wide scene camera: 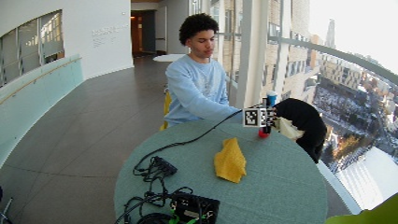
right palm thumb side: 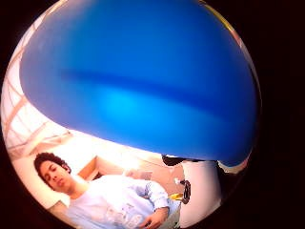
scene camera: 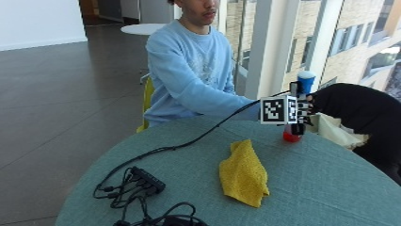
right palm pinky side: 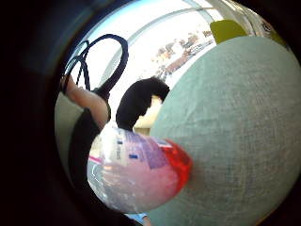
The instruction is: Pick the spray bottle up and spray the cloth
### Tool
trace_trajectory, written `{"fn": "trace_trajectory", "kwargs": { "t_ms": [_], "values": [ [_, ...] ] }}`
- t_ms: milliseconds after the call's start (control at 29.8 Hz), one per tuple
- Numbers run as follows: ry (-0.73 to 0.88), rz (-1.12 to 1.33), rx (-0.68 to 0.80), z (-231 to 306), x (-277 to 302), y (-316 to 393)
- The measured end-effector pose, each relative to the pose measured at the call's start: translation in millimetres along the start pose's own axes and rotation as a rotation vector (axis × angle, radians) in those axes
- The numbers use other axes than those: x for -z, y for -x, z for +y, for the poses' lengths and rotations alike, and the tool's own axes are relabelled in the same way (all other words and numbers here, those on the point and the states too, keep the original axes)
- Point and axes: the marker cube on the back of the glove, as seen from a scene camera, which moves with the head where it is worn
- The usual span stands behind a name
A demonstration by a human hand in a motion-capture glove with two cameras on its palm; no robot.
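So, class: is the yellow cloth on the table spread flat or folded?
Folded, loosely. In the outside view the cloth lies doubled into a narrow, rumpled strip on the table, apart from the right hand.

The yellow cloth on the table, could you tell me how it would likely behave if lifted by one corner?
The cloth lies folded and rumpled on the table, so it would probably hang limp and unfold. It looks thin and light. Its nubby weave suggests it would not slip easily from fingers.
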Motion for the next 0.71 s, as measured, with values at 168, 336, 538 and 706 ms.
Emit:
{"fn": "trace_trajectory", "kwargs": {
  "t_ms": [168,336,538,706],
  "values": [
    [0.002,-0.002,0.002,1.1,-1.4,-2.2],
    [0.012,0.009,-0.006,2.2,-0.7,-2.9],
    [0.044,0.061,-0.035,14.4,14.8,-6.1],
    [0.039,0.15,-0.038,33.6,56.0,-2.1]
  ]
}}
